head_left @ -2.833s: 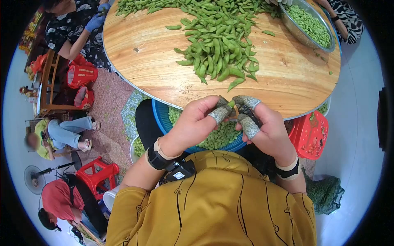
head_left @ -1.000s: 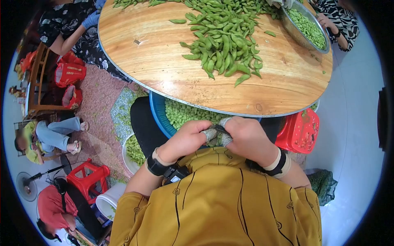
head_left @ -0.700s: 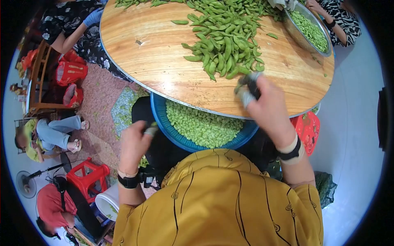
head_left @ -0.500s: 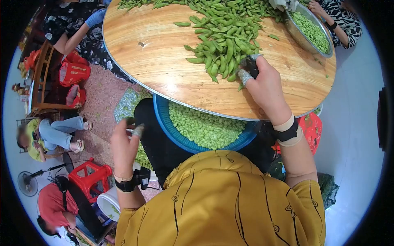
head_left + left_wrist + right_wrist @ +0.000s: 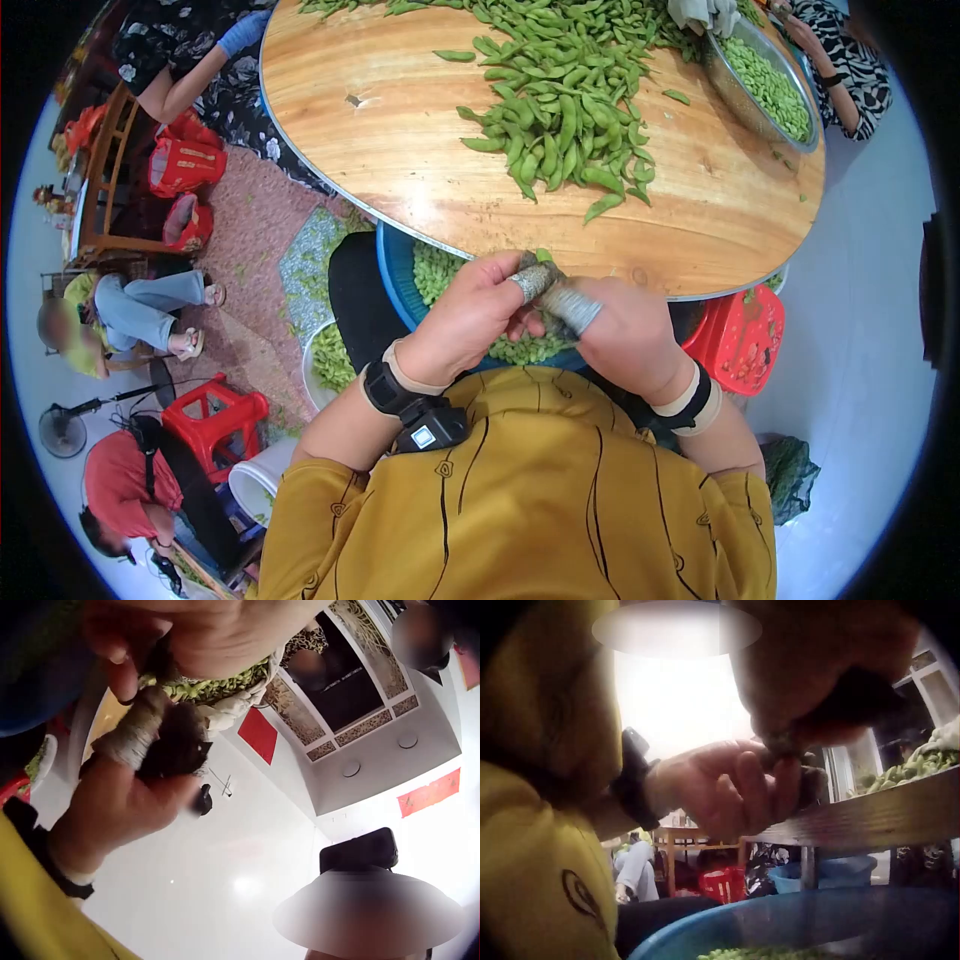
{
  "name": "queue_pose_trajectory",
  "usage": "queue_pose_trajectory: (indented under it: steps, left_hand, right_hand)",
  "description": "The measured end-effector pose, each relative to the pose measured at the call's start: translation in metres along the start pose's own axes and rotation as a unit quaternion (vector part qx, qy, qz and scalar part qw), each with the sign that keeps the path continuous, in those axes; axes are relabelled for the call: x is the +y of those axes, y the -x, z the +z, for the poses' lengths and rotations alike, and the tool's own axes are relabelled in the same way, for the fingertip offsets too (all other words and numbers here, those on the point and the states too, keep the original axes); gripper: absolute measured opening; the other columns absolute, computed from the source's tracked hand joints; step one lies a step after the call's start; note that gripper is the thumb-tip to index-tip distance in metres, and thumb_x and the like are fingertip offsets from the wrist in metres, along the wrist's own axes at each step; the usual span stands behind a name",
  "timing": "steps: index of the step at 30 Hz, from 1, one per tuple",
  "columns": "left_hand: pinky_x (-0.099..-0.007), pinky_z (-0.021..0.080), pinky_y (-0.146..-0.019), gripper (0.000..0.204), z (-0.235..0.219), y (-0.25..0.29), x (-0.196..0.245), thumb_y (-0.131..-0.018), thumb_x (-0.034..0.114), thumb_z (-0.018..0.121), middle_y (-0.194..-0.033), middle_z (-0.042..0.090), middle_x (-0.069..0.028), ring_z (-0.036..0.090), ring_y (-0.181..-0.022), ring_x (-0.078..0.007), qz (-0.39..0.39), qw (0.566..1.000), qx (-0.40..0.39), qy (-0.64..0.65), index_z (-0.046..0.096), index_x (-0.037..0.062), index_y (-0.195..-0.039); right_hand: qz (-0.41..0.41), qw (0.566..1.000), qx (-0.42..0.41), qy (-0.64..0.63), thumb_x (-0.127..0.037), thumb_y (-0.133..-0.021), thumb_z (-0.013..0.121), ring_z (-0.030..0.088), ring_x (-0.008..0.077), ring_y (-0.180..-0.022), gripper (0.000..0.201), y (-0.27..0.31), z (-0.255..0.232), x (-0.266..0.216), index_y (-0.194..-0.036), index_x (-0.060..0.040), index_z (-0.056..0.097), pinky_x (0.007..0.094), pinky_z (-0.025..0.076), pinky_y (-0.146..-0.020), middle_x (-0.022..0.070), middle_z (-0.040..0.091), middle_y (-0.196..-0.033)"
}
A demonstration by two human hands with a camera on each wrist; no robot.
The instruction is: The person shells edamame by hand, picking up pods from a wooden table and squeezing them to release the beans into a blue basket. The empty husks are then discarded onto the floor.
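Note:
Both hands meet over the blue basin [image 5: 395, 270] of shelled beans, just below the table's near edge. Between the wrapped thumb and finger of my left hand [image 5: 465, 320] is an edamame pod [image 5: 543, 255], its green end showing on top. My right hand [image 5: 635, 340], somewhat blurred, pinches at the same pod from the other side, its taped thumb crossing close to the left fingertips. Most of the pod is hidden by the fingers. In the right wrist view the left hand [image 5: 727, 784] has its fingers curled; in the left wrist view the right hand [image 5: 112, 810] has dark and grey finger wraps.
A heap of edamame pods [image 5: 560, 120] lies on the round wooden table [image 5: 370, 150]. A metal bowl [image 5: 765, 85] of shelled beans stands at its right. A red stool [image 5: 745, 340] is right of me; a white bucket [image 5: 262, 480] is left. Other people sit around.
My right hand reached to the pod heap and came back to the basin. My left hand swung out to the left, then returned; both are together again, with a pod between them.

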State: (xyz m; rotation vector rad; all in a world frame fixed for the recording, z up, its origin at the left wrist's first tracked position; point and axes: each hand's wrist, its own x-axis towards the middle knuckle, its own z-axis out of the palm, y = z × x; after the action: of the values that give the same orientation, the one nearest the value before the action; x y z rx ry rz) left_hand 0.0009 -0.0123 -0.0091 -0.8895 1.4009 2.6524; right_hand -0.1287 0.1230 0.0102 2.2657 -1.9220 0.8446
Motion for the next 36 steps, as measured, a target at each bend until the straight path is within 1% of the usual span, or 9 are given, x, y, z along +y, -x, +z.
queue_pose_trajectory:
  steps: [5,12,17,20,23,25,27,32,36]
  left_hand:
    - [-0.0184,0.039,-0.052,0.014,0.003,0.006,0.006,-0.095,0.011,0.050,-0.079,0.061,0.0006,0.051,-0.059,-0.0052,0.006,0.999,0.021,-0.038,0.061,0.0051,-0.100]
    - [-0.0208,0.041,-0.057,0.013,0.002,0.007,0.004,-0.091,0.004,0.052,-0.080,0.060,0.0012,0.050,-0.062,-0.0056,0.055,0.995,-0.010,-0.084,0.060,0.0024,-0.101]
    - [-0.0207,0.041,-0.057,0.011,0.003,0.008,0.005,-0.090,0.004,0.053,-0.079,0.059,0.0012,0.051,-0.063,-0.0057,0.115,0.974,0.005,-0.194,0.060,0.0018,-0.098]
    - [-0.0209,0.041,-0.055,0.009,0.002,0.009,0.005,-0.091,0.004,0.053,-0.078,0.060,0.0003,0.051,-0.062,-0.0061,0.157,0.929,0.025,-0.335,0.060,0.0012,-0.095]
    - [-0.0211,0.041,-0.053,0.009,-0.003,0.005,0.000,-0.091,0.006,0.054,-0.077,0.061,-0.0015,0.052,-0.060,-0.0070,0.352,0.772,0.055,-0.527,0.061,0.0009,-0.095]
    - [-0.0204,0.042,-0.053,0.010,-0.003,0.006,0.008,-0.090,0.006,0.056,-0.077,0.062,-0.0026,0.053,-0.059,-0.0072,0.053,0.991,-0.050,-0.112,0.061,0.0007,-0.096]
    - [-0.0212,0.042,-0.053,0.008,-0.011,0.005,0.005,-0.091,0.006,0.055,-0.076,0.061,-0.0021,0.053,-0.059,-0.0071,0.022,0.993,-0.114,-0.008,0.061,0.0015,-0.095]
    - [-0.0202,0.042,-0.053,0.009,-0.002,0.008,0.010,-0.088,0.006,0.059,-0.075,0.060,0.0000,0.052,-0.060,-0.0046,0.006,0.992,-0.070,-0.102,0.060,0.0005,-0.095]
    - [-0.0310,0.046,-0.056,0.013,-0.001,0.009,0.004,-0.082,0.004,0.062,-0.075,0.061,-0.0105,0.057,-0.059,-0.0237,0.275,0.801,0.052,-0.530,0.059,-0.0005,-0.093]
  right_hand:
    - [0.342,0.899,0.038,-0.269,-0.007,-0.083,0.063,0.065,0.0305,-0.081,0.030,-0.001,-0.005,-0.003,-0.111,0.0002,0.055,0.0359,0.051,-0.070,0.0157,0.064,-0.088]
    - [0.347,0.834,-0.064,-0.423,-0.001,-0.088,0.047,0.051,0.0046,-0.055,0.041,0.004,-0.011,0.001,-0.128,-0.0016,0.049,0.0192,0.044,-0.047,0.0011,0.060,-0.083]
    - [0.413,0.766,-0.079,-0.486,-0.002,-0.089,0.046,0.049,0.0041,-0.052,0.039,0.001,-0.019,0.001,-0.129,-0.0026,0.049,0.0191,0.043,-0.045,-0.0004,0.059,-0.080]
    - [0.414,0.751,-0.054,-0.512,-0.003,-0.087,0.046,0.049,0.0041,-0.052,0.040,0.006,-0.015,0.003,-0.127,-0.0051,0.051,0.0197,0.042,-0.045,-0.0013,0.059,-0.079]
    - [0.416,0.734,-0.067,-0.533,-0.006,-0.087,0.047,0.050,0.0037,-0.055,0.038,0.005,-0.014,0.009,-0.125,-0.0070,0.053,0.0198,0.040,-0.044,-0.0018,0.059,-0.078]
    - [0.425,0.708,-0.080,-0.558,-0.007,-0.089,0.048,0.050,0.0032,-0.054,0.035,0.004,-0.016,0.010,-0.124,-0.0068,0.053,0.0191,0.039,-0.043,-0.0020,0.058,-0.077]
    - [0.439,0.562,-0.076,-0.697,-0.009,-0.091,0.049,0.049,0.0031,-0.054,0.030,0.003,-0.022,0.008,-0.120,-0.0055,0.054,0.0194,0.039,-0.041,-0.0017,0.056,-0.074]
    - [0.452,0.601,-0.082,-0.654,-0.005,-0.087,0.048,0.050,0.0044,-0.052,0.032,0.008,-0.017,0.006,-0.118,-0.0037,0.054,0.0201,0.043,-0.042,-0.0008,0.055,-0.072]
    - [0.460,0.694,-0.091,-0.546,-0.002,-0.082,0.047,0.053,0.0060,-0.054,0.037,0.001,-0.015,-0.004,-0.119,-0.0034,0.053,0.0209,0.047,-0.045,0.0008,0.057,-0.074]
